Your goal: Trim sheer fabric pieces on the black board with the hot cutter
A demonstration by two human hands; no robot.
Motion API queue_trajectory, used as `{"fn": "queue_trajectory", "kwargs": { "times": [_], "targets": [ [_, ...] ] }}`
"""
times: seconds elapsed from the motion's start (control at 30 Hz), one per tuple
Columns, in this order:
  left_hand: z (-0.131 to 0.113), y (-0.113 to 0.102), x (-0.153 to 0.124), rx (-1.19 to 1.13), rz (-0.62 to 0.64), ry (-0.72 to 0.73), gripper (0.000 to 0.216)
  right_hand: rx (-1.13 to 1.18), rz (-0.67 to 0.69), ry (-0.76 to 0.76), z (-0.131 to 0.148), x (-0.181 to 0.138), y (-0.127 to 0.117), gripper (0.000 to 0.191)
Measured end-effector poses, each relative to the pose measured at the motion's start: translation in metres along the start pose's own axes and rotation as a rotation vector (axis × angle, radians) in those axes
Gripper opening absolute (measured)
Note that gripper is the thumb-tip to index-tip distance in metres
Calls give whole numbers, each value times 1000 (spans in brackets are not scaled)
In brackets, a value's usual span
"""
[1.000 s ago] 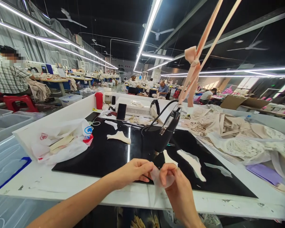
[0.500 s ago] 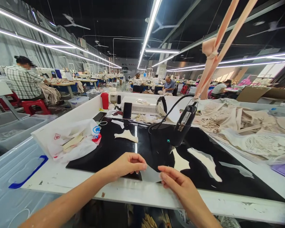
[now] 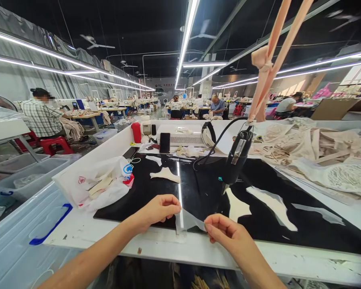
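Note:
Between my hands a thin translucent sheet point(image 3: 190, 221) is stretched over the near edge of the black board point(image 3: 132, 208). My left hand point(image 3: 160, 209) pinches its left corner between thumb and fingers. At the other end, my right hand point(image 3: 224, 229) is closed on its right corner. Just beyond my right hand lies a cream cut piece point(image 3: 237, 204), under the nozzle of a black hand tool point(image 3: 237, 156) that hangs from a peach strap point(image 3: 266, 76). Another cream piece point(image 3: 272, 204) with a translucent layer rests to the right, and a third cream piece point(image 3: 165, 174) lies farther back.
A white plastic bag point(image 3: 93, 180) holding cream pieces sits on the left. A phone point(image 3: 165, 143) and a white vented box point(image 3: 183, 135) stand at the back. Beige garments point(image 3: 315, 140) are heaped at right. Another translucent strip point(image 3: 317, 212) lies on the board.
My right hand has closed onto the sheet's right corner; its fingers were more spread before. The sheet is now pulled straighter between both hands. The view has shifted slightly.

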State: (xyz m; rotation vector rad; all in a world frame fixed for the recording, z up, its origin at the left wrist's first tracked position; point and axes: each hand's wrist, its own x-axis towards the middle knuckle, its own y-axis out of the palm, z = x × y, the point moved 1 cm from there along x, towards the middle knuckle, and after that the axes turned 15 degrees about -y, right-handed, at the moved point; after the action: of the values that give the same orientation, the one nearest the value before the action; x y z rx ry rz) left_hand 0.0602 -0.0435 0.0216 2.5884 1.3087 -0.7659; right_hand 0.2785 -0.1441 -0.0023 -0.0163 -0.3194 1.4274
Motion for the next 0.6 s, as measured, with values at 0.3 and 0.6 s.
{"fn": "queue_trajectory", "kwargs": {
  "times": [0.3,0.6],
  "targets": [
    [1,2,1,-46,41,75,31,12,93,-49,4,-9,13,41],
    [-5,21,-13,-93,320,224,44,-118,30,-287,2,0,4,45]
  ]
}}
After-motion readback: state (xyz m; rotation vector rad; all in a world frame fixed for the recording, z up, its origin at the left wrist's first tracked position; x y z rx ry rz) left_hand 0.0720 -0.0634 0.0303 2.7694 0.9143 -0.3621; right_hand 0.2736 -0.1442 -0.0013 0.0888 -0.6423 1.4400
